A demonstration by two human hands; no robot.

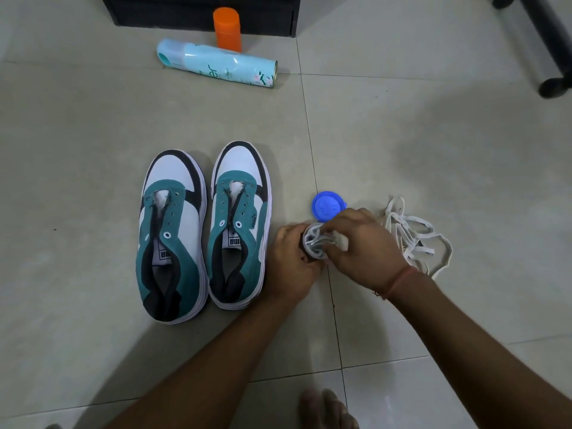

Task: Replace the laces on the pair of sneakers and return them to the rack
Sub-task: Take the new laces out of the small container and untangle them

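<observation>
Two teal, white and black sneakers stand side by side on the tiled floor [402, 144], soles down, without laces. The left sneaker [171, 235] and the right sneaker [240, 226] both have their long axes running away from the person, toes at the far end and heel openings nearest the camera; the tongues lie exposed between empty eyelets.

Just to the right of the sneakers, the left hand [289, 267] curls round a small dark container [305, 253], only partly visible, whose open mouth faces up and towards the camera. A bundle of white laces [315, 241] is packed into that mouth. The right hand [365, 249] comes in from the right with its palm down and its fingers bent over the container's mouth, pinching the bundled laces. A reddish thread band [402, 278] circles the right wrist. Both forearms reach in from the bottom edge and converge on the container.

A round blue lid [326, 205] lies flat on the floor just beyond the hands. A loose tangle of off-white old laces [414, 233] sprawls on the tiles to the right, partly behind the right hand.

Farther away, a pale blue aerosol can [216, 63] lies on its side, cap end to the left, with an orange bottle [227, 29] standing upright just behind it, in front of a dark piece of furniture [198, 10]. A bare foot [328, 408] shows at the bottom edge.
</observation>
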